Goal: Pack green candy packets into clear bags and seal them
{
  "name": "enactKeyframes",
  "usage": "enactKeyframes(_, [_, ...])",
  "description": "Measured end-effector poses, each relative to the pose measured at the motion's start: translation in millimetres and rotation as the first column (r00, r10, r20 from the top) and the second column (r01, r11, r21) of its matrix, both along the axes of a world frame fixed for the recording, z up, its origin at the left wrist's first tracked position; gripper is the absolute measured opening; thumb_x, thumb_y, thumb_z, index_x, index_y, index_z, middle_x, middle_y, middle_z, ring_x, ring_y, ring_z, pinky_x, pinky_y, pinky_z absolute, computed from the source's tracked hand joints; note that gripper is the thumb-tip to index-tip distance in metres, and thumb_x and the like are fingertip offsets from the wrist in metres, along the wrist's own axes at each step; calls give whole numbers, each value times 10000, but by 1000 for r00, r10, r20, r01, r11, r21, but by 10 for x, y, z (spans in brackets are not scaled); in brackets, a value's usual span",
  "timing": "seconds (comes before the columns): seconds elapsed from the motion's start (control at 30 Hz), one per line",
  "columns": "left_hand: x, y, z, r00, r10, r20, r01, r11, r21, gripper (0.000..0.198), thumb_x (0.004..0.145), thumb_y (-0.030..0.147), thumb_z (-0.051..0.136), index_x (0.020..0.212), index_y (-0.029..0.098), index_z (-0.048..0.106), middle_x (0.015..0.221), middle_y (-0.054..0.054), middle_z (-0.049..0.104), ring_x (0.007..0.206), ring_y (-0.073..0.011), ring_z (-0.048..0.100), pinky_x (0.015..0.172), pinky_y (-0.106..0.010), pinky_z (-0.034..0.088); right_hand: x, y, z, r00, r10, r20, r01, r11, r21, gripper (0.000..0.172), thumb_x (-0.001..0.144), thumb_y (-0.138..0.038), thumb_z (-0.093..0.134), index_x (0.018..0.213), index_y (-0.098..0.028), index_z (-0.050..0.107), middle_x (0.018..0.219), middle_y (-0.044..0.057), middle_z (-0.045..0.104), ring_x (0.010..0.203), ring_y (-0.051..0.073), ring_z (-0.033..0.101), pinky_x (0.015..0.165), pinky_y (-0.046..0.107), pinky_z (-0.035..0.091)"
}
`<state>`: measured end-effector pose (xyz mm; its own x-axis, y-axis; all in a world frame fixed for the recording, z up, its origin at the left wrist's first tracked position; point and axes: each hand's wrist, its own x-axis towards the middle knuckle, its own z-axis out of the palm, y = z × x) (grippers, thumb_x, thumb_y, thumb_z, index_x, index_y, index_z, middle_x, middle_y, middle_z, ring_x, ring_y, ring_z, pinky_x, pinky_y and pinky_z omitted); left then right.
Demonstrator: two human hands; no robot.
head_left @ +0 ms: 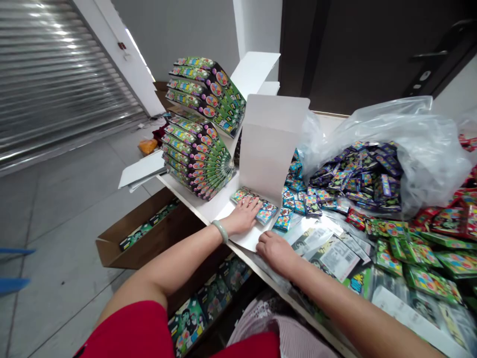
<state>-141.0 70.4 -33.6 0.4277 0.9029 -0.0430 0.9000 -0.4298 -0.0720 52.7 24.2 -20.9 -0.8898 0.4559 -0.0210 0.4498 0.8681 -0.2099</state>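
Note:
My left hand point(242, 215) lies flat on a row of small colourful card packets point(266, 213) on the base of an open white cardboard box point(268, 149), with a pale green bangle on its wrist. My right hand point(276, 253) rests at the box's near edge, beside printed glossy sheets point(331, 256). Its fingers curl downward, and I cannot tell whether they grip the edge. Just past the box lie loose blue-and-purple packets point(357, 179). Two fan-shaped stacks of green boxes point(197, 159) stand behind it on the white table point(194, 204).
A large clear plastic bag point(410, 149) spreads behind the packets, with loose green and red packs point(428, 253) to the right. Below the table's left edge sits an open brown carton point(149, 238). Further back are a metal roller shutter point(55, 74) and a dark door point(357, 49).

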Motion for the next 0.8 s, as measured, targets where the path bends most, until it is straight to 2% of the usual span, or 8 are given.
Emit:
enactKeyframes(0.2, [111, 90, -110, 991, 132, -30, -131, 991, 24, 529, 920, 127, 337, 1443, 43, 332, 1480, -274, 356, 1377, -435, 311, 1067, -623, 257, -21, 3, 14, 1000, 7, -3, -7, 1000, -9, 222, 939, -202, 488, 882, -140, 693, 898, 104, 656, 896, 220, 526, 782, 313, 391])
enactKeyframes(0.3, [166, 163, -99, 986, 163, -27, -163, 987, 7, 523, 901, 160, 411, 1405, 21, 381, 1437, -308, 391, 1329, -455, 368, 1015, -631, 317, -7, 8, 0, 1000, 11, -15, -11, 1000, -16, 220, 939, -205, 489, 880, -142, 691, 893, 102, 658, 896, 221, 526, 776, 315, 397])
enactKeyframes(0.43, [113, 238, -13, 992, 122, 15, -122, 992, -23, 444, 900, 257, 482, 1312, 91, 498, 1343, -220, 518, 1248, -344, 482, 1022, -492, 381, -21, 28, -38, 999, 21, -45, -22, 999, -27, 203, 934, -202, 500, 892, -147, 690, 903, 97, 662, 916, 216, 539, 797, 313, 413])
enactKeyframes(0.5, [66, 246, 23, 991, 127, 48, -127, 992, -3, 390, 922, 216, 429, 1287, 107, 513, 1314, -195, 539, 1232, -302, 497, 1025, -458, 386, -54, 10, -33, 998, 16, -56, -18, 999, -40, 197, 926, -181, 505, 886, -139, 693, 897, 102, 668, 927, 221, 555, 817, 321, 427])
enactKeyframes(0.57, [33, 234, 64, 986, 137, 93, -140, 990, 23, 377, 914, 174, 420, 1275, 116, 516, 1299, -183, 548, 1231, -290, 497, 1026, -451, 388, -45, -31, 19, 998, -5, -69, 1, 998, -55, 197, 925, -182, 505, 977, -134, 688, 1001, 120, 676, 1024, 237, 555, 874, 339, 435])
enactKeyframes(0.7, [127, 135, 244, 961, 126, 246, -155, 983, 101, 392, 903, 236, 480, 1277, 116, 486, 1297, -186, 527, 1244, -321, 471, 1036, -494, 379, 364, -80, 251, 965, -64, -256, 43, 995, -87, 451, 901, -231, 550, 1339, -136, 500, 1387, 147, 515, 1311, 262, 402, 1053, 393, 368])
enactKeyframes(0.77, [325, 11, 361, 933, 98, 347, -160, 975, 156, 413, 941, 273, 434, 1326, 123, 422, 1295, -191, 505, 1245, -316, 455, 1043, -508, 369, 786, -64, 365, 923, -208, -324, 173, 976, -134, 438, 909, -245, 534, 1329, -126, 501, 1344, 152, 552, 1259, 246, 468, 1052, 385, 386])
enactKeyframes(0.8, [471, -77, 410, 913, 49, 404, -132, 975, 179, 404, 951, 293, 432, 1331, 156, 413, 1270, -162, 521, 1225, -290, 471, 1041, -478, 382, 1022, -56, 403, 893, -328, -307, 291, 943, -160, 403, 916, -247, 521, 1299, -121, 525, 1287, 158, 590, 1191, 239, 525, 1024, 376, 416])
